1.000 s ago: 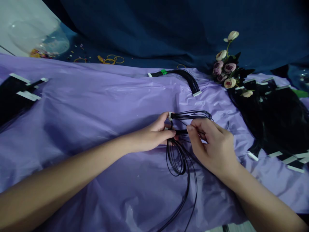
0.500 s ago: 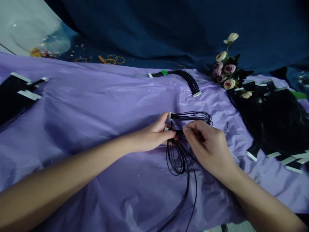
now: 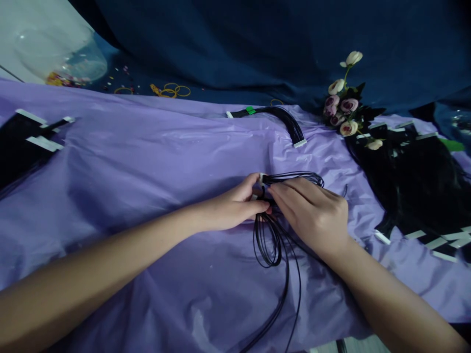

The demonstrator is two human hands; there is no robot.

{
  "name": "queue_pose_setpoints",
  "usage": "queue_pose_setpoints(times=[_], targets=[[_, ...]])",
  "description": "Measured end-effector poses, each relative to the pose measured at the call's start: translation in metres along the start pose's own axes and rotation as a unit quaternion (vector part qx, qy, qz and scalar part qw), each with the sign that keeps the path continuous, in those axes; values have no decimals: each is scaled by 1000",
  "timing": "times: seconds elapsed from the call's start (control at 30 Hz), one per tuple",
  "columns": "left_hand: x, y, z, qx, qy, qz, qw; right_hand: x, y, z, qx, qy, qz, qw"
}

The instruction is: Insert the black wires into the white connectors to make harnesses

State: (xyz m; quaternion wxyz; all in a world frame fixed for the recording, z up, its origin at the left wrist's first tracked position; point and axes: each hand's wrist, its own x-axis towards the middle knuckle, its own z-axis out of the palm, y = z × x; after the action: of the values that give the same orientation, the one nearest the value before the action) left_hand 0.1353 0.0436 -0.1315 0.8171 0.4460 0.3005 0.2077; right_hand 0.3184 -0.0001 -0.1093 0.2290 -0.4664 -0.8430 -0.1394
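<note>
Near the middle of the purple sheet, my left hand [image 3: 245, 203] grips a black wire harness [image 3: 270, 247] close to its white connector [image 3: 262, 179]. Loops of thin black wire stretch to the right from the connector and also hang below the fingers, with loose strands running toward the front edge. My right hand [image 3: 312, 208] is closed beside it, its thumb and fingertips pinched on the harness just right of my left thumb. What exactly lies between those fingertips is hidden.
A shorter harness with green tape [image 3: 283, 115] lies behind my hands. Black cable piles with white connectors rest at the left [image 3: 22, 142] and right [image 3: 423, 181]. Artificial flowers [image 3: 348, 105], yellow rubber bands [image 3: 172, 90] and a clear container [image 3: 79, 59] are along the back.
My right hand has shifted slightly left and up, its fingertips now closer to the white connector and its fingers more folded over. My left hand keeps its hold almost in place.
</note>
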Motion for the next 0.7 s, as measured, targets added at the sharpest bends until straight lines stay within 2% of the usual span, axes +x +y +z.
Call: queue_pose_setpoints(times=[0.17,0.27,0.4,0.5,0.53,0.6,0.7], targets=[[0,1,2,-25,3,-8,1000,3,2,5,0,-5,7,1000],[0,4,3,-53,11,-18,998,3,6,5,36,-4,11,999],[0,9,3,-102,32,-35,994,1,12,-11,97,64,5,993],[0,12,0,-124,23,-39,991,-2,14,-28,134,93,16,986],[0,12,-1,-126,20,-41,991,-3,14,-33,162,78,16,984],[0,13,-4,-130,14,-47,990,-5,14,-36,212,10,14,977],[0,13,-6,-138,5,-49,989,-6,14,-31,218,-95,19,971]])
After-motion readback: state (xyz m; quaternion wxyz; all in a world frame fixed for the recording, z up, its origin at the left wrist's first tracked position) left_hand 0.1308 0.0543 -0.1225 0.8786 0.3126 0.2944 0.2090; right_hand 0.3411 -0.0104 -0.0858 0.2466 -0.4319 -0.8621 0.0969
